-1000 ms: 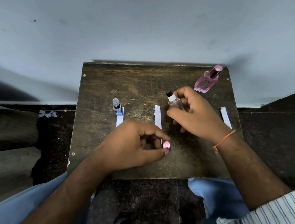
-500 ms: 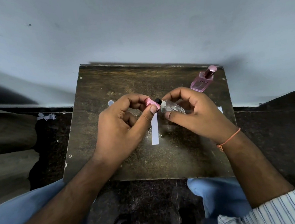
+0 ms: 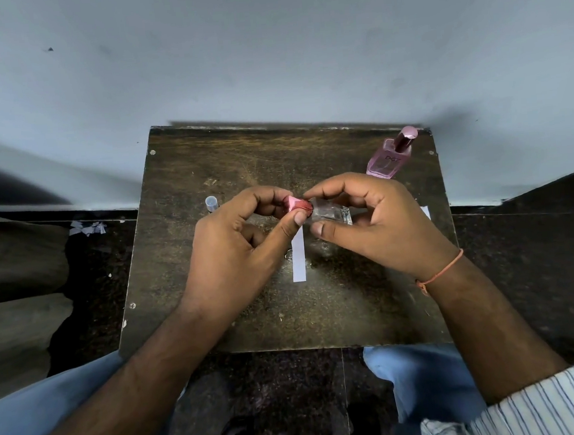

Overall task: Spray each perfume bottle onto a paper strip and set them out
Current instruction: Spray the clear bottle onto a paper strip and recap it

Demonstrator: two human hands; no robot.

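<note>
Both hands met above the middle of the small dark table (image 3: 197,320). The left hand (image 3: 233,252) pinched a pink cap (image 3: 296,204) between thumb and fingers, set against the neck of a clear glass bottle (image 3: 331,213) lying sideways in the fingers and thumb of the right hand (image 3: 379,223). Whether the cap was fully seated could not be made out. A white paper strip (image 3: 298,261) lay flat on the table just below the bottle. A second strip (image 3: 425,211) peeked out beyond the right hand. A pink perfume bottle (image 3: 389,159) stood at the far right corner, and a small bottle with a clear cap (image 3: 211,202) showed just behind the left hand.
</note>
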